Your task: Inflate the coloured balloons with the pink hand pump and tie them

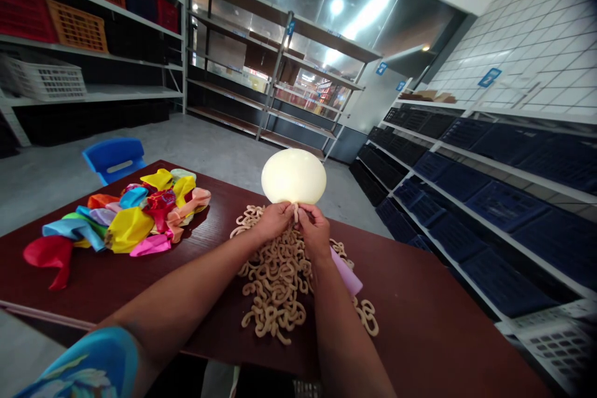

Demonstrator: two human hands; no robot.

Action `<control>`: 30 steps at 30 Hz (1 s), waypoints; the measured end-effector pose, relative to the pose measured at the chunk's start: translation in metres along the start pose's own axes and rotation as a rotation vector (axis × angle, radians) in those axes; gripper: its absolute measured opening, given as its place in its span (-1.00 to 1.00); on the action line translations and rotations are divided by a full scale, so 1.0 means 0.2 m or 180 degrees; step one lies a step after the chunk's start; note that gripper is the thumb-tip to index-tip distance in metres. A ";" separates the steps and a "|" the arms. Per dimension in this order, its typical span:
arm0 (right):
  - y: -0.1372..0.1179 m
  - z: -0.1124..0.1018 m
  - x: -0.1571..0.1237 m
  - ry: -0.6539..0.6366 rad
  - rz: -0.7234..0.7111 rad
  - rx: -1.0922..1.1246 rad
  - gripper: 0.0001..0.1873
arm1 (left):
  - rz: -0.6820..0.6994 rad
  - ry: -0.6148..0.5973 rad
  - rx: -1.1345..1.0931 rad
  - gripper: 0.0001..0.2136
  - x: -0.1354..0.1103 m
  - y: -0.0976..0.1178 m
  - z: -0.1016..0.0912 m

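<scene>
Right at the grip, I have both hands drawn close together, the left hand [278, 219] and the right hand [315, 224] pinching with bent fingers at the base of a pale yellow balloon [293, 175]. It is swollen full and round, and it sits just beyond the fingertips, over the far edge of the brown table [420, 298]. Between the two thumbs I can make out a short tan strand [295, 214], close under the balloon; whether it is looped around the neck I cannot tell, as the fingers cover that spot.

Below the grip and nearer to me, a heap of tan curls [275, 286] spreads between the forearms, some of them bent almost into rings. Just right of the grip and nearer, a lilac cylinder [347, 273] lies beside the right forearm, with a few more curls at its near end. Well to the left of the grip I see a pile of limp balloons [133, 227] in yellow, red, blue, pink and orange. Past that pile, a blue chair [114, 158] stands by the table, and far beyond the grip rises a metal rack [326, 34].
</scene>
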State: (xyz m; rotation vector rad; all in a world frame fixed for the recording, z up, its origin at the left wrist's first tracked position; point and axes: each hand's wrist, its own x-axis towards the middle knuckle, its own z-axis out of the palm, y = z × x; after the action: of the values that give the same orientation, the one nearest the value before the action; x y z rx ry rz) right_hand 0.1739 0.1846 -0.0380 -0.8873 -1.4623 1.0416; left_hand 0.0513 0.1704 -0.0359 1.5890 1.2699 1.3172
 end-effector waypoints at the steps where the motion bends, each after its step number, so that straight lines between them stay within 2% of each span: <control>1: 0.01 0.00 0.00 -0.0013 0.0025 0.0071 -0.71 | -0.0027 0.0003 -0.0082 -0.64 0.00 -0.01 0.00; 6: 0.04 0.01 0.00 -0.0014 0.0092 0.0171 -0.74 | -0.0117 -0.0073 -0.0345 -0.62 0.00 -0.02 0.01; 11: 0.04 0.01 0.00 0.0149 -0.0107 -0.0281 -0.76 | 0.0007 -0.0191 -0.0385 -0.63 -0.02 0.02 0.00; 18: 0.06 -0.03 0.01 0.1188 -0.0434 -0.1197 -0.72 | 0.0100 -0.0571 0.0363 -0.67 -0.04 0.07 0.01; 21: 0.08 -0.03 0.02 0.1272 -0.0377 -0.1100 -0.72 | 0.0291 -0.0806 0.0537 -0.67 -0.06 0.08 0.02; 24: 0.09 -0.02 0.03 0.1186 -0.0194 -0.0770 -0.72 | 0.0488 -0.1001 0.0736 -0.68 -0.07 0.10 0.01; 27: 0.10 -0.01 0.03 0.1104 -0.0109 -0.0472 -0.71 | 0.0683 -0.1022 0.0969 -0.69 -0.08 0.13 0.01; 30: 0.10 0.00 0.03 0.1135 -0.0065 -0.0372 -0.71 | 0.0762 -0.0887 0.1184 -0.67 -0.08 0.14 0.02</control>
State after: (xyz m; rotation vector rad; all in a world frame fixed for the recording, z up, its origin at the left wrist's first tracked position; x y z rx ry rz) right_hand 0.1735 0.1963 -0.0540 -1.0784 -1.2358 0.7423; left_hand 0.0609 0.1479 -0.0157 2.1575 1.2257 0.9839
